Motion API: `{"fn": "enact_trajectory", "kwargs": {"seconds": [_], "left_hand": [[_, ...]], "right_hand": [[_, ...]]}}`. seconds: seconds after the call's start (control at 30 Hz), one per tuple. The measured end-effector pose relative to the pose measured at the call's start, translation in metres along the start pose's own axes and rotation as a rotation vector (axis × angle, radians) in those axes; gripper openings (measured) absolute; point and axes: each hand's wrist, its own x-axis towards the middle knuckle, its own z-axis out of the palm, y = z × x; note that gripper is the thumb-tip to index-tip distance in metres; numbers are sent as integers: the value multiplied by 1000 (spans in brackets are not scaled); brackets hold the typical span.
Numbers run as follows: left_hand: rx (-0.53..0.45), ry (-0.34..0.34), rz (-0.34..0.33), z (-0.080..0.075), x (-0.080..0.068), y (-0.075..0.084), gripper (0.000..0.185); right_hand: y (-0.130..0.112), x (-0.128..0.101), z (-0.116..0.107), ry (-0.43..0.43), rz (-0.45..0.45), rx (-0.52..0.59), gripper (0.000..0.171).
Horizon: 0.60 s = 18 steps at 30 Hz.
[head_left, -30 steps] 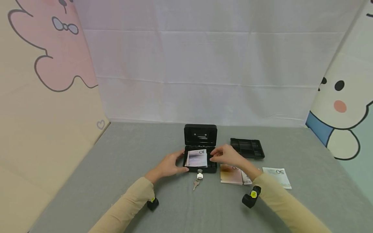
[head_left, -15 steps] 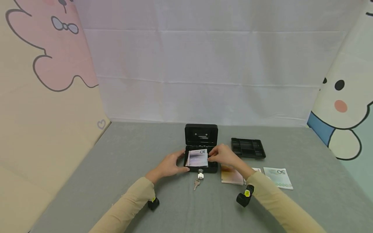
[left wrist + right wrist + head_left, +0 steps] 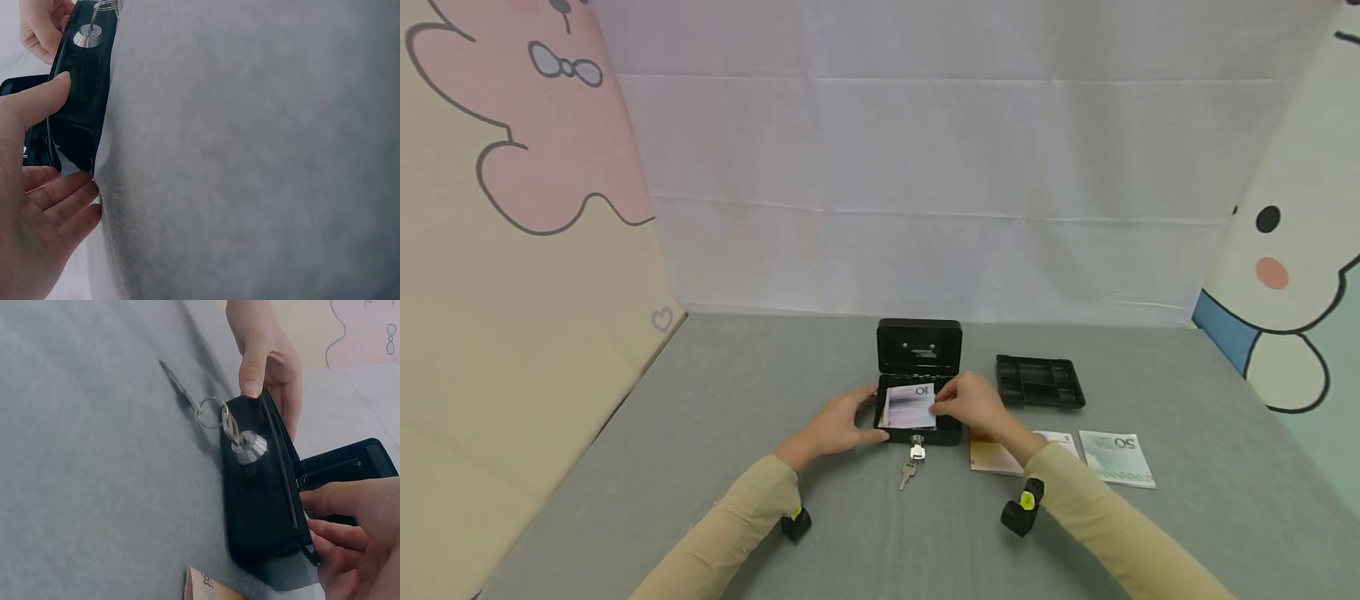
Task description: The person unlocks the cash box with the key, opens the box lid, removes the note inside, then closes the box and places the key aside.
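On the grey table's (image 3: 700, 433) middle sits the open black cash box (image 3: 917, 429), lid up at the far side and lock with keys (image 3: 913, 460) facing near; one 10 note (image 3: 910, 406) already lies inside, its long axis running left-right, while the folded notes (image 3: 996, 454) and the 20 note (image 3: 1116, 457) wait at right, so the filling looks partly done. Left hand (image 3: 838, 423) braces the box's left wall, thumb on the rim, fingers relaxed; right hand (image 3: 973, 400) has curled fingertips on the note's right edge, though whether it pinches it I cannot tell; coin tray (image 3: 1040, 382) sits far right.
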Motion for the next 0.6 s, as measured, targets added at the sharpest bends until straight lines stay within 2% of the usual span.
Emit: {"fn": "enact_trajectory", "kwargs": {"seconds": [0.13, 0.27, 0.6], "left_hand": [[-6, 2, 9, 1, 0, -1, 80], [-18, 9, 20, 1, 0, -3, 80], [5, 21, 51, 2, 1, -4, 81]], "right_hand": [[-2, -1, 1, 27, 33, 24, 14], [-3, -2, 2, 36, 63, 105, 11], [1, -6, -7, -38, 60, 345, 12]]}}
